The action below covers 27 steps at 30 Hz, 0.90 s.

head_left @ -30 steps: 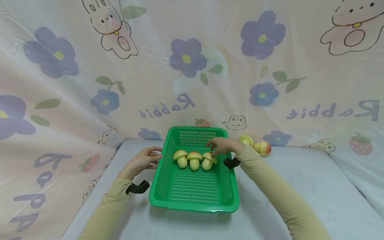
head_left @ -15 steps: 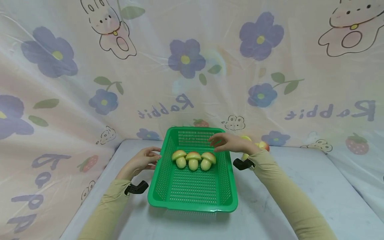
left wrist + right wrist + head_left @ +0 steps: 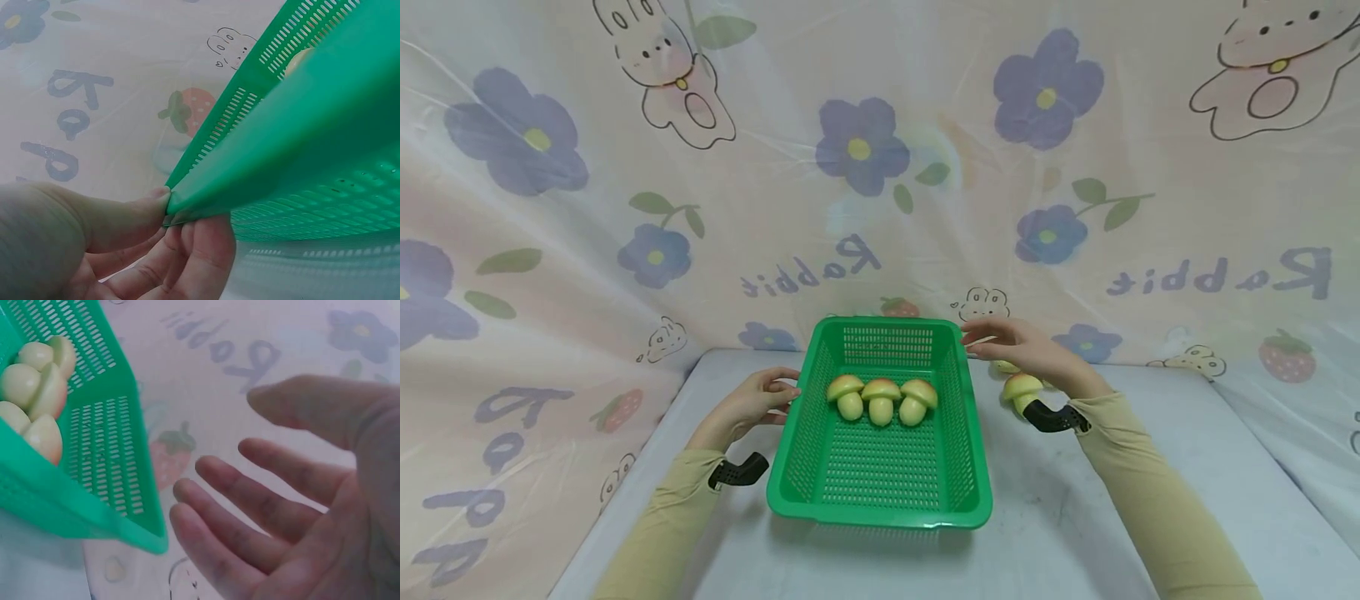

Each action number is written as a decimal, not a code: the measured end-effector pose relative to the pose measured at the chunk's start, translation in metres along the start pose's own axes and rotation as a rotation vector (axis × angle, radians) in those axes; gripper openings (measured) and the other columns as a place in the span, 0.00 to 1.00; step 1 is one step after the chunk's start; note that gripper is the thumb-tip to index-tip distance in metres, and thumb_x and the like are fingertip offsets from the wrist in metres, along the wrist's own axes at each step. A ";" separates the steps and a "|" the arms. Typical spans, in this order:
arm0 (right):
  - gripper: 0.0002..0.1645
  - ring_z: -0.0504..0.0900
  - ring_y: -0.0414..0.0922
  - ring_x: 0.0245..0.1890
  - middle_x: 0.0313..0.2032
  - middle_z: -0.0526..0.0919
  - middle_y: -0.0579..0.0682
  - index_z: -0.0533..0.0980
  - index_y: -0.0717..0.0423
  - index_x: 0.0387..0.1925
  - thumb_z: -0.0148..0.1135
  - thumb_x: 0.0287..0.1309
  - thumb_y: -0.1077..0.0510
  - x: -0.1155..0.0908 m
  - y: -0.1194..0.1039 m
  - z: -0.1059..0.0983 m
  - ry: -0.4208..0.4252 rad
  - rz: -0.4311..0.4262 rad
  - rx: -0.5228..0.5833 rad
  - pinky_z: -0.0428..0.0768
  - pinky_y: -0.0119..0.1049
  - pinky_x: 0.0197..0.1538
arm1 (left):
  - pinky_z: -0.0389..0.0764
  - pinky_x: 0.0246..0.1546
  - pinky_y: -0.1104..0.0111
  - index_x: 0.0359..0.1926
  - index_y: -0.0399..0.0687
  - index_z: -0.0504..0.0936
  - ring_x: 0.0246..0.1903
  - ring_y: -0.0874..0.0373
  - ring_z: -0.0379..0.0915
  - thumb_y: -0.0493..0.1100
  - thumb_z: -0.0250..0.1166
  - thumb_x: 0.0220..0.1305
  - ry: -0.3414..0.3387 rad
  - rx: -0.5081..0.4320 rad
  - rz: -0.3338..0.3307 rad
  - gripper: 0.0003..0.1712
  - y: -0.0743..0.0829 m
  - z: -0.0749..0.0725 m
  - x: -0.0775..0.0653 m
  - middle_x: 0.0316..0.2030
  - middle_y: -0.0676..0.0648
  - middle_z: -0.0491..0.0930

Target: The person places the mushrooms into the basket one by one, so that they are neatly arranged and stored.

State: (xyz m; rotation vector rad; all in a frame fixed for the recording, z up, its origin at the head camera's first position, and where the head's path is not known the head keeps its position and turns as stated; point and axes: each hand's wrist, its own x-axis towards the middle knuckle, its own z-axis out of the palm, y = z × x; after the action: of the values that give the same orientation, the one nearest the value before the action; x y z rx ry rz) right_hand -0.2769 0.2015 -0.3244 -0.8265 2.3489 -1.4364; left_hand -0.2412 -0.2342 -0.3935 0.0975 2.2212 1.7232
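A green plastic basket (image 3: 880, 512) with slotted walls stands on the table. Inside it, three toy mushrooms (image 3: 881, 402) with yellow-green, red-tinged caps lie side by side in a row. My left hand (image 3: 752, 407) pinches the basket's left rim; the left wrist view shows the thumb (image 3: 134, 219) on top and curled fingers beneath. My right hand (image 3: 1026, 346) is past the basket's back right corner, fingers spread and holding nothing. Under that hand another toy mushroom (image 3: 1021, 390) lies on the table, partly covered by the wrist camera.
More yellow-green pieces (image 3: 1004, 366) lie behind the right hand, mostly hidden. A patterned curtain (image 3: 880, 208) with flowers and rabbits hangs behind and to the left of the white table (image 3: 1120, 467).
My right hand has moved from over the rightmost mushroom in the basket, rightward past the rim, its fingers opening. The left hand stays on the rim.
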 end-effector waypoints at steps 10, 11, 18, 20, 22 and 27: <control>0.26 0.75 0.53 0.55 0.57 0.73 0.62 0.66 0.62 0.63 0.56 0.68 0.55 -0.028 0.022 -0.010 0.124 0.041 0.036 0.78 0.36 0.51 | 0.83 0.36 0.63 0.66 0.39 0.65 0.34 0.52 0.77 0.39 0.59 0.69 -0.006 -0.007 -0.003 0.27 -0.001 0.000 0.000 0.41 0.42 0.78; 0.26 0.75 0.52 0.55 0.57 0.73 0.63 0.66 0.63 0.63 0.55 0.69 0.55 -0.031 0.025 -0.011 0.133 0.045 0.034 0.78 0.35 0.51 | 0.83 0.36 0.63 0.65 0.39 0.65 0.34 0.52 0.77 0.39 0.59 0.69 -0.008 -0.008 -0.002 0.27 0.000 0.000 0.000 0.41 0.42 0.78; 0.31 0.78 0.40 0.49 0.57 0.70 0.68 0.61 0.67 0.65 0.54 0.69 0.53 -0.044 0.042 -0.014 0.215 0.086 0.045 0.75 0.44 0.56 | 0.83 0.36 0.63 0.66 0.38 0.63 0.34 0.54 0.77 0.40 0.59 0.70 -0.034 -0.008 0.013 0.28 0.000 -0.002 0.000 0.42 0.41 0.78; 0.31 0.77 0.39 0.49 0.57 0.70 0.68 0.61 0.67 0.66 0.54 0.69 0.54 -0.048 0.047 -0.015 0.246 0.101 0.041 0.74 0.46 0.57 | 0.83 0.36 0.63 0.67 0.37 0.62 0.34 0.54 0.77 0.40 0.58 0.70 -0.043 -0.004 0.019 0.28 0.000 -0.002 0.000 0.44 0.41 0.77; 0.31 0.77 0.42 0.50 0.57 0.70 0.67 0.61 0.67 0.66 0.54 0.69 0.53 -0.052 0.052 -0.015 0.276 0.116 0.025 0.74 0.45 0.56 | 0.83 0.36 0.63 0.67 0.38 0.62 0.34 0.54 0.77 0.40 0.58 0.70 -0.039 -0.007 0.017 0.28 0.000 -0.002 -0.001 0.44 0.40 0.77; 0.33 0.68 0.60 0.59 0.60 0.68 0.68 0.60 0.68 0.66 0.54 0.69 0.52 -0.061 0.064 -0.014 0.339 0.168 -0.029 0.69 0.52 0.58 | 0.82 0.35 0.64 0.67 0.38 0.62 0.34 0.54 0.77 0.41 0.58 0.70 -0.037 -0.009 0.013 0.29 0.001 -0.002 -0.002 0.43 0.41 0.77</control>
State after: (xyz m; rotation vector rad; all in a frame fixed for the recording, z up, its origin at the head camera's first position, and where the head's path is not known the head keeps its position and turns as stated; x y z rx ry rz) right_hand -0.2558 0.2697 -0.3777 -0.4030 2.6141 -1.5757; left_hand -0.2400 -0.2365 -0.3917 0.1405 2.1909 1.7245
